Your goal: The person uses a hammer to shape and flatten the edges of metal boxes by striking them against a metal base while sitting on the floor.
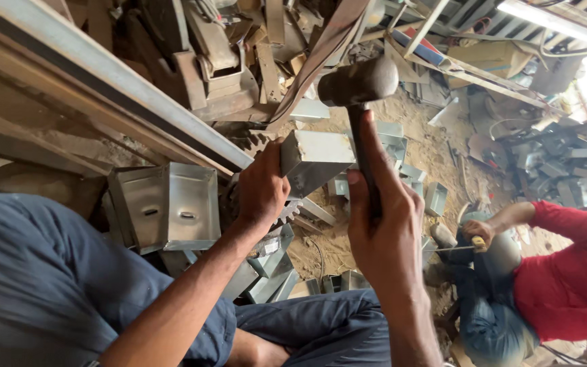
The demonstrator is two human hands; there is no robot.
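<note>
From my head camera, my left hand [261,187] was closed around the end of a grey metal box [315,160], holding it up over a toothed gear [287,212]. My right hand [383,224] was wrapped tight around the handle of a hammer [358,83], whose dark head stood raised just above the box. A bent metal tray [188,204] lay just left of my left hand. To the right, well apart, a person in a red shirt [572,272] sat working.
</note>
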